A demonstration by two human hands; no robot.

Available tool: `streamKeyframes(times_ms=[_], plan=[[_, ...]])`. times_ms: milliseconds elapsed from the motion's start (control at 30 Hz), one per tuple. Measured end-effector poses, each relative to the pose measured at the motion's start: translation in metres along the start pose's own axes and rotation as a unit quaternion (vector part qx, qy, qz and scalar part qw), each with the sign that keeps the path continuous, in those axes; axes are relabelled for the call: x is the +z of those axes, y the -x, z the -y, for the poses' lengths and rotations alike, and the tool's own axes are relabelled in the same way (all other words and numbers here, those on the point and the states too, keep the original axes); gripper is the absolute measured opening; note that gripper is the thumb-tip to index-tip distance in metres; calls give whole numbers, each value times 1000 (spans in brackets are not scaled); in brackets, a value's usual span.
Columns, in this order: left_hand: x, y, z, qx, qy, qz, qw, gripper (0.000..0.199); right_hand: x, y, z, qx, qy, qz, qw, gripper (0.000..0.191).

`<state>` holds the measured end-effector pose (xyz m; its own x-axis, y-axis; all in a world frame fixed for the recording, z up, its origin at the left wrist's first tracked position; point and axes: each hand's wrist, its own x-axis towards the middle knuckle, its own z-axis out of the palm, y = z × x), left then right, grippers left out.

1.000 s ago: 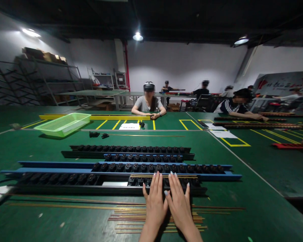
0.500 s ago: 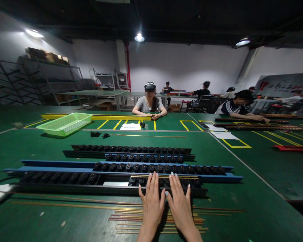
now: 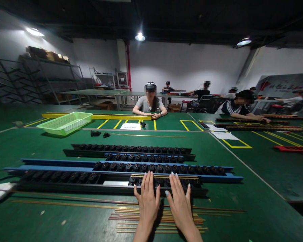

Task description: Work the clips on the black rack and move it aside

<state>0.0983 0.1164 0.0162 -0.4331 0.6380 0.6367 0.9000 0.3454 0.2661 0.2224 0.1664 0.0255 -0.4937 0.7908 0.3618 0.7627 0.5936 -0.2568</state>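
Toward the table's (image 3: 27, 222) near edge, black blocks (image 3: 70, 177) line the black channel (image 3: 111, 190) except one unfilled gap, thin rods (image 3: 138, 175) lie along its right part by the outspread, empty left hand (image 3: 147, 198) and right hand (image 3: 179, 198), and loose rods (image 3: 126, 218) lie in front.

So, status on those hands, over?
Left hand, right hand: both open, at brass rods along black parts. Contact unclear. Loose rods beneath wrists.

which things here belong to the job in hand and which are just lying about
Likely the job:
nearest black channel
black blocks inside
gold rods by left hand, right hand

Apparently lying about:
green basket
white paper
loose black pieces
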Motion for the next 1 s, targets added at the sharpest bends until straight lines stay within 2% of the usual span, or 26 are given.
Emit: streamKeyframes(times_ms=[233,433,667,833,1000], plan=[[-1,-5,12,-24,-30,-27,999,45,-2,0,1,2,-4,-3,1000,56],[-1,-4,11,-21,-31,-22,999,50,-2,0,1,3,-7,4,1000,56],[-2,-9,22,-70,-35,-37,996,49,-1,0,1,3,-3,0,1000,56],[2,-9,26,-81,-38,-30,996,46,0,1,1,-5,3,-15,1000,56],[1,-9,26,-87,-28,-43,995,51,0,1,0,-3,-2,-12,1000,56]])
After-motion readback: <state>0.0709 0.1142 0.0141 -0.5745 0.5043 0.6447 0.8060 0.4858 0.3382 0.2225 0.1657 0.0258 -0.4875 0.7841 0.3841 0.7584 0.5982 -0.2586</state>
